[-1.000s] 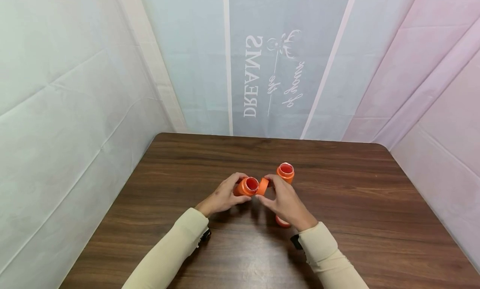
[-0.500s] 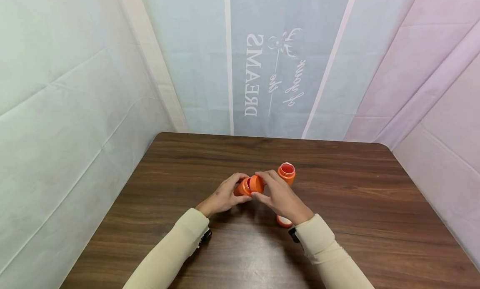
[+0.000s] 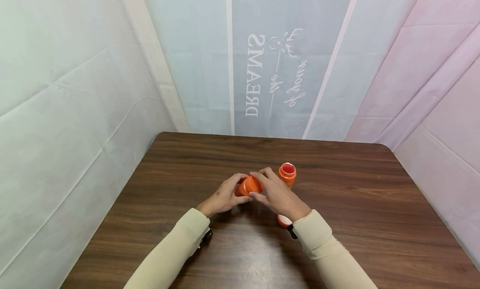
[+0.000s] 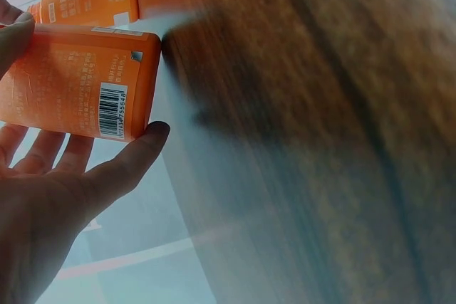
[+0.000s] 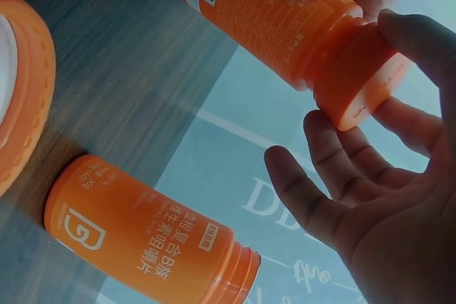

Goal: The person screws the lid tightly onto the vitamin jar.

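Observation:
My left hand (image 3: 223, 196) holds an orange pill bottle (image 4: 71, 83), its barcode label showing in the left wrist view, tilted toward the right hand. With thumb and fingertips, my right hand (image 3: 279, 197) grips an orange screw cap (image 5: 360, 76), which sits over that bottle's mouth, slightly askew in the right wrist view. Whether the threads have caught I cannot tell. Just beyond the right hand, a second orange bottle (image 3: 287, 175) stands upright and uncapped, a torn white seal edge around its red-looking mouth.
Another orange cap (image 3: 284, 220) with a white liner lies inside-up on the table, partly behind the right wrist. The dark wood table (image 3: 337, 189) meets a hanging printed cloth (image 3: 277, 72) at its far edge.
My right hand has moved left, bringing the cap from beside the held bottle onto its mouth. The left hand and its bottle stay nearly where they were.

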Tool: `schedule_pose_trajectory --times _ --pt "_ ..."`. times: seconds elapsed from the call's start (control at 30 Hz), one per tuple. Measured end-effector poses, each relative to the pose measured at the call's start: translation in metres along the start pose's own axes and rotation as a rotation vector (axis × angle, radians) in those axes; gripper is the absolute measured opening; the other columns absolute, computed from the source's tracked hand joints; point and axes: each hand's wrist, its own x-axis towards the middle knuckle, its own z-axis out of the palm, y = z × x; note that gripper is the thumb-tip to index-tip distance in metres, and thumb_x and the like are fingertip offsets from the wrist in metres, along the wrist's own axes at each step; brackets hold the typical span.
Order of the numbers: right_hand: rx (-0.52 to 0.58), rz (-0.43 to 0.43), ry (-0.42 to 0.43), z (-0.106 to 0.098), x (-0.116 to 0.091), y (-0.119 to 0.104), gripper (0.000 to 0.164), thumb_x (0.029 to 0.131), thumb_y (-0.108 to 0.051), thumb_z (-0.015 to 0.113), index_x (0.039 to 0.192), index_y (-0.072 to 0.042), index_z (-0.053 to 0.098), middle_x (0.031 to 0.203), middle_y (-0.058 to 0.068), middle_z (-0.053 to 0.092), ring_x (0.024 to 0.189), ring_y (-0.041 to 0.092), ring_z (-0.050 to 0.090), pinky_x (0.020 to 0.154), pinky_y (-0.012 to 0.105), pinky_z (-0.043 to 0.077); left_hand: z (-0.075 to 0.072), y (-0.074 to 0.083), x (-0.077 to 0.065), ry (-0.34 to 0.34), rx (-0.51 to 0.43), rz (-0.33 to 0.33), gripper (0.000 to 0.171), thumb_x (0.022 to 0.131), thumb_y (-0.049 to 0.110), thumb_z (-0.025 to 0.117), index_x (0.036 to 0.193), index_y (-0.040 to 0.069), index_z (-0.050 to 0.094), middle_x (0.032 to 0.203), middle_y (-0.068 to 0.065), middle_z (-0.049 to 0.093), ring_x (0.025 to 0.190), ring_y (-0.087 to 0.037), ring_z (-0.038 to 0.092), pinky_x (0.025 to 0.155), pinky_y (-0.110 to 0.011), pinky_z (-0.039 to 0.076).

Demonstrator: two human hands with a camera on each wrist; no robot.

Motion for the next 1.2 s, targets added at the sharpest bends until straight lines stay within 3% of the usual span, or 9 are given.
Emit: schedule_pose_trajectory --times 0.63,0.93,1.2 --pt "-0.042 0.040 -0.104 -0.011 0.012 -0.005 0.055 0.089 -0.025 0.078 0.136 -0.003 0.059 0.116 0.013 0.053 0.093 0.021 0.055 0.077 0.032 0.053 -0.005 0.003 0.004 -0.002 0.004 -0.003 0.056 0.086 0.012 0.081 0.132 0.007 0.050 0.126 -0.008 0.056 0.110 -0.020 0.057 0.094 -0.036 0.050" --pt "-0.070 0.025 -0.111 -0.012 0.015 -0.005 0.054 0.088 -0.024 0.080 0.134 -0.002 0.060 0.111 0.013 0.054 0.090 0.022 0.056 0.075 0.033 0.053 -0.006 0.003 0.005 -0.014 0.001 -0.024 0.056 0.086 0.012 0.080 0.134 0.007 0.050 0.128 -0.007 0.056 0.112 -0.019 0.057 0.094 -0.036 0.050" --pt "-0.094 0.102 -0.148 -0.014 0.018 -0.009 0.054 0.090 -0.031 0.077 0.132 -0.002 0.060 0.106 0.012 0.054 0.077 0.017 0.055 0.067 0.028 0.051 -0.006 0.002 0.006 -0.007 0.004 -0.016 0.055 0.085 0.012 0.081 0.132 0.006 0.051 0.127 -0.008 0.057 0.111 -0.020 0.057 0.094 -0.037 0.050"
